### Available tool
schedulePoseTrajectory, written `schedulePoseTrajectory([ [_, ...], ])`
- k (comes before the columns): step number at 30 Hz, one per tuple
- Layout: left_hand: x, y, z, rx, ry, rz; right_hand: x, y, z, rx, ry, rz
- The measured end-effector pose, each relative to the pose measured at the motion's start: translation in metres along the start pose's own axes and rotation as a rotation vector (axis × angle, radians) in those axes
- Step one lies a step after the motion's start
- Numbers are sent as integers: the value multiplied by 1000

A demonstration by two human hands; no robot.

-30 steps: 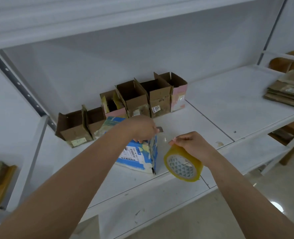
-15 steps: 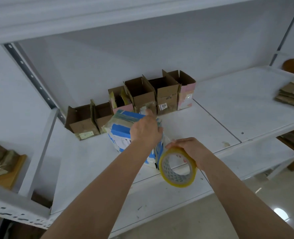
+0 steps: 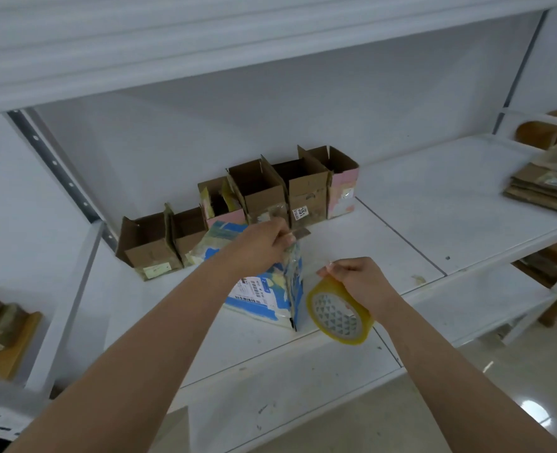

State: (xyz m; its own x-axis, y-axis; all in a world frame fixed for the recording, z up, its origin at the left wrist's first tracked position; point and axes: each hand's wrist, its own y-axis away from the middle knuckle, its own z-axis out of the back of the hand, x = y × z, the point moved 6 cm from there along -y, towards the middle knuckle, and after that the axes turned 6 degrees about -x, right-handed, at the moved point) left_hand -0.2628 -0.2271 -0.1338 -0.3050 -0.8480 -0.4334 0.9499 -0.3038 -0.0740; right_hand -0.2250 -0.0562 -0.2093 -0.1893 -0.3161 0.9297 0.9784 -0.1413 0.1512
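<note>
In the head view, a sticker (image 3: 301,212) reading "351" showed on a carton (image 3: 308,191) behind the blue box (image 3: 264,291). The box's own barcode label was too small to read. The box stood on the shelf (image 3: 417,207). The left hand (image 3: 259,245) pinched the box's top edge, fingers curled. Just right of the box, the right hand (image 3: 360,279) gripped the tape roll (image 3: 337,313).

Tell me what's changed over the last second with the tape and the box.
The right hand pulled the tape roll back to the right, off the blue-and-white box edge it was against half a second ago. The left hand still grips the box top; the row of open cartons has not moved.
</note>
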Motion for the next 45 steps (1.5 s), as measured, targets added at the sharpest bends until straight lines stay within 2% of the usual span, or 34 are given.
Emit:
schedulePoseTrajectory([
  [5,-19,-5,8,148,-145,-61,0,-1,0,-12,37,37],
  [9,-20,-5,-3,285,-410,34,-1,-3,1,-29,79,64],
  [16,-21,-4,-13,272,-573,44,1,-3,2,-45,205,136],
  [24,-25,-9,-19,239,-815,-3,3,-1,-3,-74,194,144],
  [27,-25,-7,-16,201,-774,-15,3,0,-2,-77,121,113],
  [30,-14,-4,-4,212,-405,46,-1,0,-2,-64,64,76],
  [32,1,-1,4,142,-43,141,-5,0,-4,-54,32,56],
  [33,5,-1,5,62,35,172,-7,0,-6,-46,9,49],
  [36,8,1,-7,-184,-169,212,-10,0,-13,-22,-38,38],
  [39,7,1,-17,-325,-362,247,-19,-1,-11,-38,-66,17],
  [45,10,-9,-20,-328,-418,303,-56,4,11,-65,-60,-108],
])
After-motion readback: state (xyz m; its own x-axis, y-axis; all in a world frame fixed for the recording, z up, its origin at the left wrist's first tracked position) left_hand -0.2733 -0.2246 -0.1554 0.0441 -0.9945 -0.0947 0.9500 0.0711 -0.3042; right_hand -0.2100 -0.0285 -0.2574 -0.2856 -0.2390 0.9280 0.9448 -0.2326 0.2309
